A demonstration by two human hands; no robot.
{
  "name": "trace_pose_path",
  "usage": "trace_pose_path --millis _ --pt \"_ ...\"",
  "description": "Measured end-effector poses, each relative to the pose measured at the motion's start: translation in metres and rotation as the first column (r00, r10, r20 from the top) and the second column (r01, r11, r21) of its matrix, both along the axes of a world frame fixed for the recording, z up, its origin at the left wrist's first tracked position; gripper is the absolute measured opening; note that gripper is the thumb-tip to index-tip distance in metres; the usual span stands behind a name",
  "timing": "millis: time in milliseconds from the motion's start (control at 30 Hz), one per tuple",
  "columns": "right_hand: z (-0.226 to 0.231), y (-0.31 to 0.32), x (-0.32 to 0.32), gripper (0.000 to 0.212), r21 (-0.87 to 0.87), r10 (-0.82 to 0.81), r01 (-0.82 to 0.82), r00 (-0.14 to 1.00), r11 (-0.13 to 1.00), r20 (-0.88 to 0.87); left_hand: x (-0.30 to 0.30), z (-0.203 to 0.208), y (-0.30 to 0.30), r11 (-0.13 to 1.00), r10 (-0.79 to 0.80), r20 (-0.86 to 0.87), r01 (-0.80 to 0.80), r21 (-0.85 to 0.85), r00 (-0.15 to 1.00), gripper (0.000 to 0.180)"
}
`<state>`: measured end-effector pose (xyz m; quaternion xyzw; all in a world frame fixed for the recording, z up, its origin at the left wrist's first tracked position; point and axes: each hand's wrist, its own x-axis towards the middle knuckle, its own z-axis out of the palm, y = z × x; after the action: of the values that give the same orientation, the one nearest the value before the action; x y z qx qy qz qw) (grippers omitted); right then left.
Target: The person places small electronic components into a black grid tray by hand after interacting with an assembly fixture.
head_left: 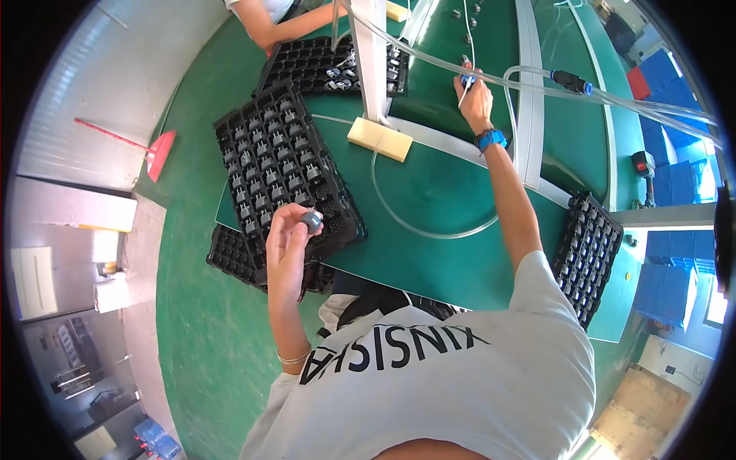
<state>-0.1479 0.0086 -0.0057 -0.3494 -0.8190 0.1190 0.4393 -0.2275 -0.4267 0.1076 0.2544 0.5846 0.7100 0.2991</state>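
Observation:
Over the near edge of a black moulded tray [345,215], my left hand [285,249] pinches a small dark grey part [312,221] between thumb and fingers. Rows of plug-like parts [264,162] with metal prongs fill much of that tray. My right hand [477,103] reaches far forward over the green conveyor belt [437,96]. Its fingers are closed around a small blue handpiece [467,78] that has a thin white hose; its exact kind is partly hidden by the fingers. A small part [465,60] shows just beyond the handpiece.
A white post [372,69] and a yellow foam block [379,139] stand between my arms. Clear hoses [437,234] loop across the green table. Another filled tray [589,257] lies at right. A co-worker's arm [303,24] is beside the far tray [303,61].

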Motion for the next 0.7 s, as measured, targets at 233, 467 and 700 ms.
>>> trace_pose_path --millis 233,467,700 --pt "0.034 -0.029 0.003 0.035 0.157 -0.103 0.113 0.992 0.981 -0.071 0.003 0.0 0.01 0.996 0.043 -0.033 -0.04 0.082 0.999 0.022" --pt "0.115 -0.195 0.015 0.029 -0.615 0.173 -0.776 0.592 -0.138 -0.787 0.013 0.003 0.034 0.965 -0.026 -0.241 0.087 0.246 0.97 0.023" --pt "0.121 -0.243 0.028 0.035 -0.685 0.271 -0.598 0.638 -0.416 -0.721 0.022 0.007 0.039 0.963 -0.058 -0.242 0.119 0.242 0.968 0.025"
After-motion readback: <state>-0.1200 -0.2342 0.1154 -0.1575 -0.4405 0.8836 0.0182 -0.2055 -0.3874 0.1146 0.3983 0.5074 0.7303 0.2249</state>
